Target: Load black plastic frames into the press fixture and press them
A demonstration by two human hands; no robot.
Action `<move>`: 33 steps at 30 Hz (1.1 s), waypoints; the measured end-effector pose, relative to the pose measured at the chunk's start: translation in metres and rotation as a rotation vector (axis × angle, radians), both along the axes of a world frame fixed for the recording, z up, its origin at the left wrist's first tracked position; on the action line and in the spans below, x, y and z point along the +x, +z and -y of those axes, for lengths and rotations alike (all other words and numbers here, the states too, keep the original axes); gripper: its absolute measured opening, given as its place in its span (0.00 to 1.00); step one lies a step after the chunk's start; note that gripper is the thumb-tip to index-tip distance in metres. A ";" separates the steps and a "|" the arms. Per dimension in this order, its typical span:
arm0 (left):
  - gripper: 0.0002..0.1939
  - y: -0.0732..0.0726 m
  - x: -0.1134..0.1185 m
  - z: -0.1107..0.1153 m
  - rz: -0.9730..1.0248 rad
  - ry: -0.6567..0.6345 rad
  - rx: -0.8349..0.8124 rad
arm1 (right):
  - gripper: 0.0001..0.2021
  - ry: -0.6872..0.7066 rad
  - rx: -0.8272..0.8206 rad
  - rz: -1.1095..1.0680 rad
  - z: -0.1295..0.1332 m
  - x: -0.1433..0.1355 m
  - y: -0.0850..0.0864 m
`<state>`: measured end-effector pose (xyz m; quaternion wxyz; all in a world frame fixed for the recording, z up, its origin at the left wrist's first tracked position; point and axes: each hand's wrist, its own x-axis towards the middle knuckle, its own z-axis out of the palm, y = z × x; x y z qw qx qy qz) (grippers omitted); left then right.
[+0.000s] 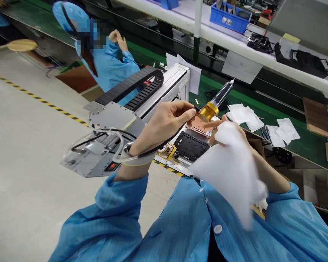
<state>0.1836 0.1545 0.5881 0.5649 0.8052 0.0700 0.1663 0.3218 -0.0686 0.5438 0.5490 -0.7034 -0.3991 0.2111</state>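
Left hand (166,122) holds one syringe (221,94); right hand (243,135), one white cloth (232,174)

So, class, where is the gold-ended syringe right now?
The syringe is right of centre in the head view's upper half, its gold end at the left hand, above the white cloth in the picture.

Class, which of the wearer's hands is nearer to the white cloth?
Right. The right hand holds the white cloth itself; the left hand is apart from it, farther left, with its fingertips at the syringe's gold fitting.
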 end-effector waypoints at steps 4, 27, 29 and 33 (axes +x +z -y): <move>0.11 0.001 0.002 -0.001 -0.011 0.002 -0.014 | 0.19 -0.380 0.108 0.593 0.014 -0.011 -0.001; 0.17 0.005 -0.008 0.002 0.077 -0.012 -0.022 | 0.38 0.058 0.086 0.328 -0.016 0.006 0.027; 0.17 0.004 -0.007 0.004 0.092 -0.006 -0.033 | 0.37 0.074 0.090 0.294 -0.016 0.006 0.026; 0.17 0.000 -0.004 0.006 0.141 -0.012 -0.054 | 0.34 0.119 0.069 0.213 -0.013 0.004 0.025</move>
